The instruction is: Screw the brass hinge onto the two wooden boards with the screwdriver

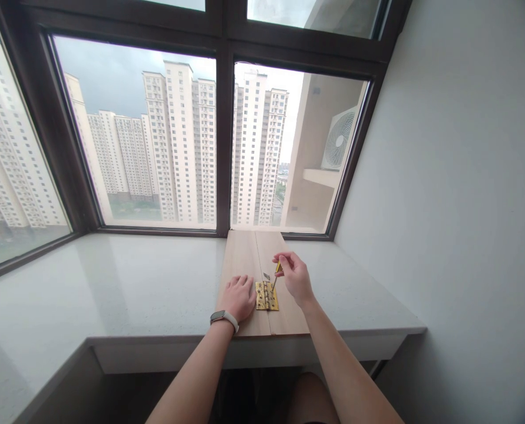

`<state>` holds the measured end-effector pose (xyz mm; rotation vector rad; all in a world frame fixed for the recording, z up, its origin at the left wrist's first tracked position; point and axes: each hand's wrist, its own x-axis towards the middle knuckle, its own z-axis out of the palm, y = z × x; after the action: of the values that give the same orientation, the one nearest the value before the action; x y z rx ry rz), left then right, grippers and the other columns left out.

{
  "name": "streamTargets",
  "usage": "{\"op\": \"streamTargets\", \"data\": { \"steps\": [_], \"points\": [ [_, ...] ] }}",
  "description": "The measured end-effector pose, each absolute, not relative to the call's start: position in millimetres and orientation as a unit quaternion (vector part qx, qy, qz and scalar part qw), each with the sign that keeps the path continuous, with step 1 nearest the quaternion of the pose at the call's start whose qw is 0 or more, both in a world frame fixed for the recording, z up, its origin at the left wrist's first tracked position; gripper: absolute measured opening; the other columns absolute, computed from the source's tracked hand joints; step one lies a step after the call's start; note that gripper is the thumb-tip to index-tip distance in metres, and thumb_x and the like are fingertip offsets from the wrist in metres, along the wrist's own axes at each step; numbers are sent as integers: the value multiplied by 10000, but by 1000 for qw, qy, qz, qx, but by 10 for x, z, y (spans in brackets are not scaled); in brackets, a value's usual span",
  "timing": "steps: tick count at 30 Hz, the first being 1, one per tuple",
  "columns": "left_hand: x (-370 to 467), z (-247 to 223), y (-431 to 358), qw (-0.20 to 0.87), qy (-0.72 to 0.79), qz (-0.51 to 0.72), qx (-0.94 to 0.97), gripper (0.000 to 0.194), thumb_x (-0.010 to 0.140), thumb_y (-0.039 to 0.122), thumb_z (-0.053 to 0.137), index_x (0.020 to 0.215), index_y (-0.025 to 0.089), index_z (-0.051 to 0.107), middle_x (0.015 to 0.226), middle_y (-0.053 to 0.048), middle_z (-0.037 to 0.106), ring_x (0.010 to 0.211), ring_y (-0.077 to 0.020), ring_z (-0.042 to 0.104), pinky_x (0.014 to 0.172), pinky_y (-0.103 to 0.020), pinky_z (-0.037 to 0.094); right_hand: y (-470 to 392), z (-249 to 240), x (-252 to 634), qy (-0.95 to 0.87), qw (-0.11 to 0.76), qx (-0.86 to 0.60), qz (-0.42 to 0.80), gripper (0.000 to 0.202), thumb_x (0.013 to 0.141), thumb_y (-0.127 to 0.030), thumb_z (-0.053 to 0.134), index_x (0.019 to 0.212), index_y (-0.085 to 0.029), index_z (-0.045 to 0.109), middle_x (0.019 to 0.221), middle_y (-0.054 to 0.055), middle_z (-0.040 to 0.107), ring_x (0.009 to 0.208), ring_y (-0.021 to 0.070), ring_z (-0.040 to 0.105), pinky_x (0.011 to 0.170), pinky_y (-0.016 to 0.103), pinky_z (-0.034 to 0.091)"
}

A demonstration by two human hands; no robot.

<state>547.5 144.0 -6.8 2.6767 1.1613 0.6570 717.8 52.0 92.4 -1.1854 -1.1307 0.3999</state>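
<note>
A brass-coloured hinge (266,296) lies unfolded across the seam between two pale wooden boards (243,253). My right hand (294,275) is closed around the yellow and black handle of a screwdriver (275,282), whose shaft slants down to the hinge's right leaf. Whether the tip sits in a screw is too small to tell. Flat on the left board, beside the hinge's left edge, rests my left hand (240,296), fingers stretched out and holding nothing. Just beyond the hinge lie several small screws (266,276).
The boards lie on a white windowsill counter (156,282), reaching from its front edge to the window. Brown window frames (224,147) stand behind it, and a white wall (443,176) rises on the right. A wristband (224,318) is on my left wrist.
</note>
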Motion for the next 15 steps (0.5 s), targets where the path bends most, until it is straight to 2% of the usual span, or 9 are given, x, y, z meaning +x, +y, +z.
{"op": "streamTargets", "data": {
  "steps": [6, 9, 12, 15],
  "points": [
    [5476, -74, 1445, 75, 385, 223, 892, 489, 1046, 448, 369, 1475, 289, 540, 1522, -75, 549, 1409, -311, 419, 1150, -479, 359, 545, 931, 7152, -486, 677, -518, 194, 497, 794, -661, 800, 910, -218, 606, 1040, 121, 752, 988, 296, 736, 581, 333, 649],
    [5474, -59, 1435, 76, 388, 220, 892, 487, 1047, 441, 368, 1479, 297, 539, 1528, -72, 545, 1412, -309, 414, 1154, -480, 357, 539, 921, 7146, -506, 665, -517, 185, 495, 847, -687, 733, 999, -229, 622, 1019, 104, 748, 949, 268, 728, 580, 314, 625],
    [5472, -45, 1428, 84, 388, 216, 892, 493, 1047, 444, 364, 1489, 302, 531, 1535, -72, 538, 1416, -307, 409, 1161, -479, 350, 524, 899, 7156, -523, 652, -518, 180, 505, 940, -702, 591, 1128, -240, 670, 1068, 106, 741, 989, 259, 711, 625, 317, 612],
    [5472, -48, 1432, 88, 386, 216, 892, 502, 1050, 454, 354, 1493, 296, 528, 1538, -74, 537, 1419, -303, 408, 1162, -474, 349, 514, 881, 7168, -532, 642, -517, 191, 520, 981, -692, 512, 1160, -247, 712, 1113, 108, 736, 1048, 267, 699, 674, 340, 616]
  ]
}}
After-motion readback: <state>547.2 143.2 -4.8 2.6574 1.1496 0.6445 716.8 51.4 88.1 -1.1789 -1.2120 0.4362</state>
